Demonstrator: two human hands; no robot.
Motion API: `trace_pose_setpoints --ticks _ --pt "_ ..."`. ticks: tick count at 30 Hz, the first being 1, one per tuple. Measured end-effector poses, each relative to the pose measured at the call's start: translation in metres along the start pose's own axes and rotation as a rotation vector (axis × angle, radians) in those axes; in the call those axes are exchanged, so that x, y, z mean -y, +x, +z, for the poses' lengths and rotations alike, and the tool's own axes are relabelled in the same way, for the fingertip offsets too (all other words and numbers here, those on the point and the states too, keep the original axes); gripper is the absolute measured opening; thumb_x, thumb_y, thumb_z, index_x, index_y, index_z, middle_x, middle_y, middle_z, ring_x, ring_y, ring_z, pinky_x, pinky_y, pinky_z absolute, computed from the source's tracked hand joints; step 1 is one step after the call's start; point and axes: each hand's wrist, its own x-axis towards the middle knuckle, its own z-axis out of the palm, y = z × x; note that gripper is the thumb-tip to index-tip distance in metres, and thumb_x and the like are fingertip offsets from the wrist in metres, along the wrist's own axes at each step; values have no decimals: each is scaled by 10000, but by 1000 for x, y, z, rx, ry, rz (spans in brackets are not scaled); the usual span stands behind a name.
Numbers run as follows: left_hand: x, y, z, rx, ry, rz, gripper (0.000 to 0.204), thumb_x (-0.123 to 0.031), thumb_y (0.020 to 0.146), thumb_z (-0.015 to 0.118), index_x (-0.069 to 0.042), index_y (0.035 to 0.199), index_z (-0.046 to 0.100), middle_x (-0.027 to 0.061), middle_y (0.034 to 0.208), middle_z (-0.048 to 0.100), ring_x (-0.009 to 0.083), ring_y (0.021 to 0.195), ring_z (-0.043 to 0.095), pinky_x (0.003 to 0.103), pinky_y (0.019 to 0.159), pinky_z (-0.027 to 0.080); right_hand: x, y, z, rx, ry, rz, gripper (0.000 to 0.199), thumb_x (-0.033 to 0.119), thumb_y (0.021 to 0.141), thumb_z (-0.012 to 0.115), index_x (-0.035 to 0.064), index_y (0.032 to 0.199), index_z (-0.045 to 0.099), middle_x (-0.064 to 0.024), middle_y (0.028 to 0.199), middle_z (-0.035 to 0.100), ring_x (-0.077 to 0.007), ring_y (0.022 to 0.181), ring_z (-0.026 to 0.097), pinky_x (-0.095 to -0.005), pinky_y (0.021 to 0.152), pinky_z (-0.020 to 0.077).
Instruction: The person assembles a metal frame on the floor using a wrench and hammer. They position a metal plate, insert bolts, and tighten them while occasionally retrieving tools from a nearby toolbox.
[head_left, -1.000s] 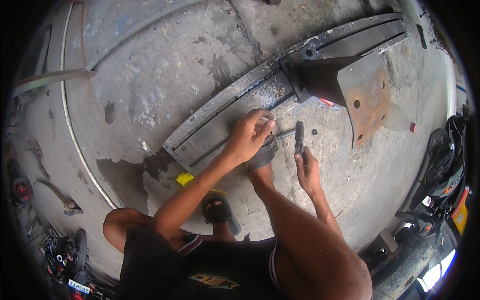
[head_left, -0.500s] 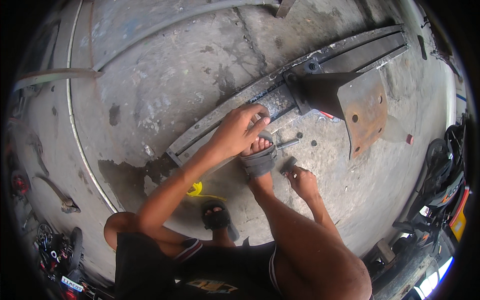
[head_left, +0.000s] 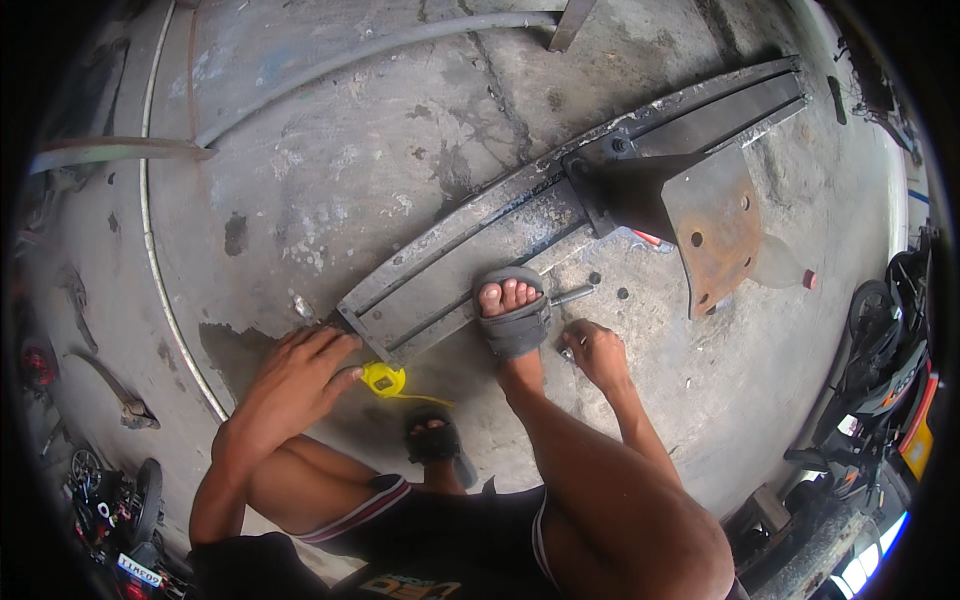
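My left hand (head_left: 305, 372) is open, its fingers spread beside the near left end of a long grey metal frame (head_left: 415, 285). Close to its thumb lies a yellow tape measure (head_left: 383, 380) with a bit of blade out. Low over the floor, my right hand (head_left: 598, 357) is closed round a small shiny metal piece (head_left: 568, 352), mostly hidden by the fingers. A bolt (head_left: 573, 295) lies beside my sandalled foot (head_left: 515, 315), which rests against the frame's near edge. Two small dark round pieces, one a dark nut-like piece (head_left: 595, 278), lie near the bolt.
A bracket with a rusty, holed plate (head_left: 715, 225) rises from the frame. Behind it lies a clear plastic bottle (head_left: 785, 265) with a red cap. Motorcycle parts (head_left: 870, 370) crowd the right side. A curved metal tube (head_left: 370, 55) crosses the floor at the far left.
My left hand has left the frame's middle, moving left and nearer to me, beside the tape measure. The dark cylindrical piece seen at my right fingertips no longer shows; a shiny piece shows there.
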Motion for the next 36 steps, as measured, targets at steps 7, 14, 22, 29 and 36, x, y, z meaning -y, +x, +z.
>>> trace_pose_setpoints --ticks 7,14,22,29,36 --pt "-3 5 -4 75 -69 -158 414 -274 972 614 -36 1309 574 209 1207 613 415 1132 574 479 1004 438 15 12 -39 167 79 193 271 269 968 567 80 1153 623 -243 1127 666 -447 1042 632 -484 843 520" --pt "-47 13 -40 -67 3 201 423 -274 969 607 1 1288 568 226 1083 649 424 1027 619 481 931 474 -19 -20 21 -152 -92 28 801 491 635 902 186 1265 512 -126 972 733 -348 903 718 -457 765 558" --pt "-88 58 -32 -89 -33 564 492 -349 974 608 12 1305 563 237 1188 652 422 1131 604 473 964 479 -110 -55 57 -223 -182 5 674 271 883 731 170 1446 374 -195 953 697 -413 815 691 -528 717 548" --pt "-63 70 -36 -1 53 259 471 -345 975 607 2 1293 572 238 1164 661 412 1133 606 474 961 482 -162 -62 -54 89 -52 280 369 305 849 784 45 1081 664 -212 805 725 -352 783 726 -454 689 549" --pt "-49 26 -57 -364 -43 263 455 -315 976 602 -34 1331 562 201 1164 636 409 1094 602 468 955 473 -172 -28 -55 -154 -186 71 256 281 902 727 42 985 687 -152 760 722 -284 669 710 -383 626 540"
